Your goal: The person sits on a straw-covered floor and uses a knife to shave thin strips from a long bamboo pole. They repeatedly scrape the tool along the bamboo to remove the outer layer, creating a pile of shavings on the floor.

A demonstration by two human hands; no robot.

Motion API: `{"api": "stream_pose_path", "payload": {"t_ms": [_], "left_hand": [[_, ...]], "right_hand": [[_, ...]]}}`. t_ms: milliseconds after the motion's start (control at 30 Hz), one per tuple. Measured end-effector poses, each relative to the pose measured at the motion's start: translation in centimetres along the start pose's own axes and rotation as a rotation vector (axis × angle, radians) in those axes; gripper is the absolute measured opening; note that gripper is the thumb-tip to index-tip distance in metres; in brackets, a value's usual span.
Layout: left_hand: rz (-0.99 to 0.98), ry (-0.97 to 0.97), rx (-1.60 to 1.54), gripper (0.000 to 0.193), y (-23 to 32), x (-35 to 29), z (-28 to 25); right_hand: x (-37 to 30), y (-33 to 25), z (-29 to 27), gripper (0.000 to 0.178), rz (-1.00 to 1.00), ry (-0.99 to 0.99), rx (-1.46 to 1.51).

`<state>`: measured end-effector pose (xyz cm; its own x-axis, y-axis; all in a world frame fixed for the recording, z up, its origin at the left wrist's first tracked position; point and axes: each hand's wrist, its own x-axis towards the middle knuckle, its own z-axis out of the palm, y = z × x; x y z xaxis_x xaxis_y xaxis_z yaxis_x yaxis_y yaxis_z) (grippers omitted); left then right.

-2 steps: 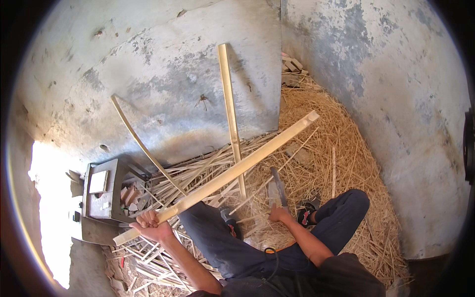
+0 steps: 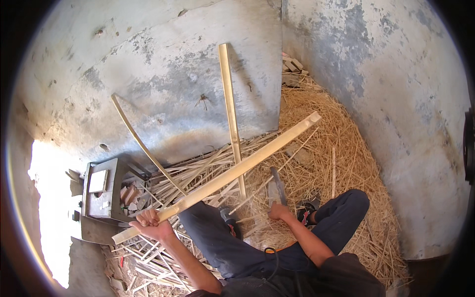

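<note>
My left hand point(image 2: 152, 226) is closed round a long split bamboo piece point(image 2: 237, 168) close to its lower left end. The piece slants up to the right across my left knee, its far end raised over the shavings. My right hand point(image 2: 280, 212) grips a knife point(image 2: 278, 186) between my legs; its dark blade points away from me, and the handle is hidden in my fist. Behind the held piece, another split bamboo length point(image 2: 228, 94) leans upright on the wall. A thin curved bamboo strip point(image 2: 141, 141) also leans there, further left.
Heaps of bamboo shavings point(image 2: 341, 133) cover the floor ahead and to the right. Many split strips point(image 2: 153, 257) lie at the left. A dark metal box-like stand point(image 2: 106, 190) stands by the bright opening. Worn plaster walls point(image 2: 168, 64) enclose the corner, with bricks point(image 2: 292, 64) in it.
The bamboo piece in my left hand has shifted very slightly, its far end a little to the right. My right hand has moved a touch to the left.
</note>
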<state>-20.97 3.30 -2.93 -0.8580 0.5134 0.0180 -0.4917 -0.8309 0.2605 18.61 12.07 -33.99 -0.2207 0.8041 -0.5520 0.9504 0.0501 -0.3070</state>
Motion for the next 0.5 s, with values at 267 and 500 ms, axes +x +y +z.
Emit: {"api": "stream_pose_path", "payload": {"t_ms": [267,500], "left_hand": [[-0.011,-0.075,-0.059,0.062,-3.8,-1.5,4.2],[-0.097,-0.148,-0.068,0.065,-7.6,-4.3,6.9]], "right_hand": [[-11.8,1.9,-19.3,0.04,-0.339,0.272,0.508],[-17.7,0.5,-24.4,0.046,-0.39,0.561,1.66]]}}
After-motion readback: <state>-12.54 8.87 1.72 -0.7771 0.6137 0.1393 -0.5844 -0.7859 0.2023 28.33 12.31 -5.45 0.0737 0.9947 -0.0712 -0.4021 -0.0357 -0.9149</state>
